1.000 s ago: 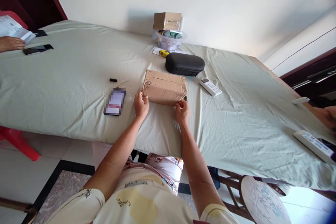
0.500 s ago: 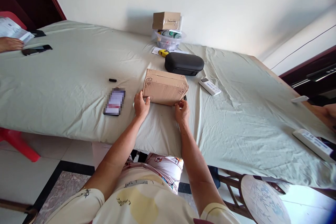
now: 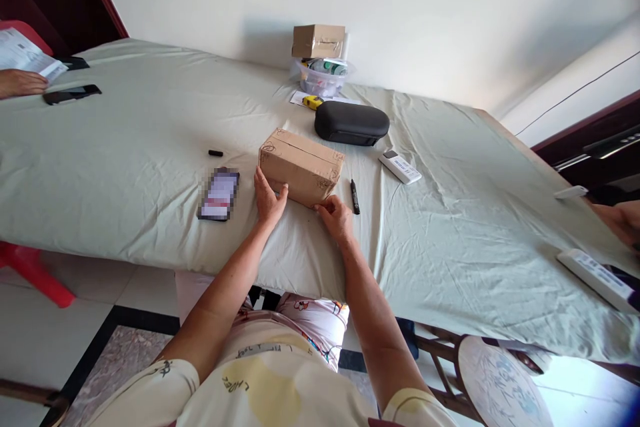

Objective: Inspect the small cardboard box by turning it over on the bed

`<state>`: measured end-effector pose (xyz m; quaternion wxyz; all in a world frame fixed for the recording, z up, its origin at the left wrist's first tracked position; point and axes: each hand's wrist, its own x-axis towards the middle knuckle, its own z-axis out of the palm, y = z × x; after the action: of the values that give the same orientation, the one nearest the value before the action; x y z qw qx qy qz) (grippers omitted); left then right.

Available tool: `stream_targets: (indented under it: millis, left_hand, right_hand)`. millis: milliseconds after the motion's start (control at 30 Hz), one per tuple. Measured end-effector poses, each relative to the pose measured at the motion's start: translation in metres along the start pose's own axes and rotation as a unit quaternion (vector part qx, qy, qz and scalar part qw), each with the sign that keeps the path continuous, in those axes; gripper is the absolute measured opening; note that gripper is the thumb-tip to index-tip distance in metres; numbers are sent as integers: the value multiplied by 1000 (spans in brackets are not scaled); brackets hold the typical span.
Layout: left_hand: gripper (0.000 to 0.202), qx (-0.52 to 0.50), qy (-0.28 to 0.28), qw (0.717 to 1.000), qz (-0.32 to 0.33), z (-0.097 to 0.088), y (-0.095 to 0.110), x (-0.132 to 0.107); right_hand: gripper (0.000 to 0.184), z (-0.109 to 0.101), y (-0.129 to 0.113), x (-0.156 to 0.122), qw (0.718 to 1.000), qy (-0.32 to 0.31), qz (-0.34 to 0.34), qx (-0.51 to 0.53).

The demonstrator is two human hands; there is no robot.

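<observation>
A brown cardboard box (image 3: pixel 300 163) with scribbled drawings at its corners sits on the cloth in front of me, turned at an angle. My left hand (image 3: pixel 270 200) grips its left end, thumb on the near side and fingers round the corner. At the near right corner, my right hand (image 3: pixel 337 215) pinches the lower edge of the box. Just right of that hand lies a black marker (image 3: pixel 355 197) without its cap. The black cap (image 3: pixel 215 153) rests apart, left of the box, above a phone (image 3: pixel 219 195) with a lit, blurred screen.
Behind the box stand a black hard case (image 3: pixel 351 123), a yellow tape measure (image 3: pixel 313 102) and a plastic tub (image 3: pixel 321 80) with a smaller carton (image 3: pixel 319 41) on top. A white device (image 3: pixel 400 167) lies to the right. At far left, another person's hand (image 3: pixel 23 83) holds papers.
The box has turned clockwise and shifted left, with both hands on it. My right hand has moved left along with it, and the marker now shows fully.
</observation>
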<state>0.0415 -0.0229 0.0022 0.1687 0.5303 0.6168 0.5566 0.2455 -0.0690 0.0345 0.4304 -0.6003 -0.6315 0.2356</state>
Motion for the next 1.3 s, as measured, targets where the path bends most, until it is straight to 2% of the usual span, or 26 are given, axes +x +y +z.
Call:
stream_targets:
  millis: [100, 233, 400, 600, 733, 867, 967, 1067, 1167, 1300]
  left_hand:
    - [95, -10, -4, 1000, -10, -5, 0, 3]
    - [84, -48, -5, 999, -21, -13, 0, 8]
    - [79, -126, 11, 991, -55, -15, 5, 9]
    - [88, -186, 28, 982, -35, -10, 8, 6]
    - [83, -185, 6, 982, 18, -6, 6, 3]
    - [68, -119, -56, 983, 128, -6, 15, -10]
    - [64, -85, -94, 966, 225, -6, 24, -23]
    - [62, -49, -121, 944, 302, -2, 27, -31]
    - [58, -23, -115, 937, 330, 3, 25, -32]
    - [52, -11, -92, 936, 340, 4, 24, -30]
  right_hand:
    - [35, 0, -4, -4, 999, -33, -20, -9]
    - [43, 1, -7, -6, 997, -70, -26, 13]
    - [51, 4, -14, -10, 993, -70, -17, 94]
    - [58, 9, -20, -14, 980, -40, -6, 196]
    - [57, 9, -23, -12, 961, -19, 3, 275]
    - [55, 6, -25, -9, 937, 5, 24, 349]
    - [55, 5, -25, -7, 916, 8, 56, 398]
    - [52, 3, -23, -5, 906, -23, 93, 412]
    - [53, 2, -24, -4, 908, -33, 100, 406]
    - [58, 2, -26, -4, 918, -8, 87, 386]
